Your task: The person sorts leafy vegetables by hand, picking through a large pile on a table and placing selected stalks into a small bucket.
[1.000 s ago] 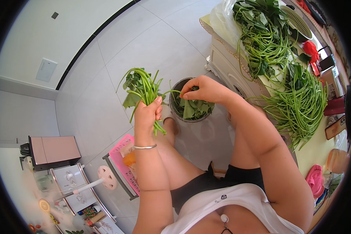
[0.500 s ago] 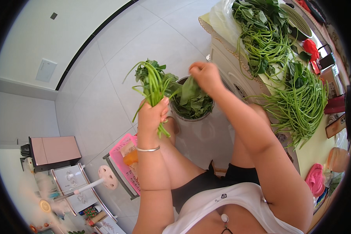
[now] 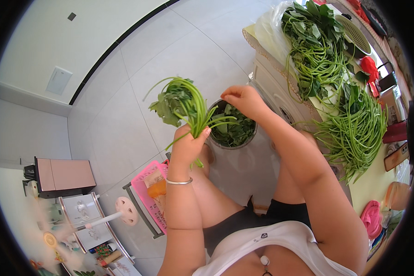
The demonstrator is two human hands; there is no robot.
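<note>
My left hand (image 3: 187, 146) is closed around a bunch of long green stems with leaves (image 3: 188, 105). The leaves hang over its far side, and the short cut ends stick out below the fist. To the right, my right hand (image 3: 244, 102) hovers above the rim of a round bin (image 3: 234, 147); its fingertips are drawn together and nothing shows in them. Loose green leaves (image 3: 233, 129) fill the bin, which stands on the floor between my feet.
On the table (image 3: 370, 184) at right lie a heap of leafy stems (image 3: 317, 60) and a pile of stripped stems (image 3: 354, 131). A green colander (image 3: 354, 34), a phone (image 3: 396, 158) and a pink cloth (image 3: 371, 216) are there too. A pink basket (image 3: 147, 193) stands by my left leg.
The leaf under my right hand is gone from there, and more of the bin's contents shows. My left hand has tilted the bunch, so some stems now point right over the bin.
</note>
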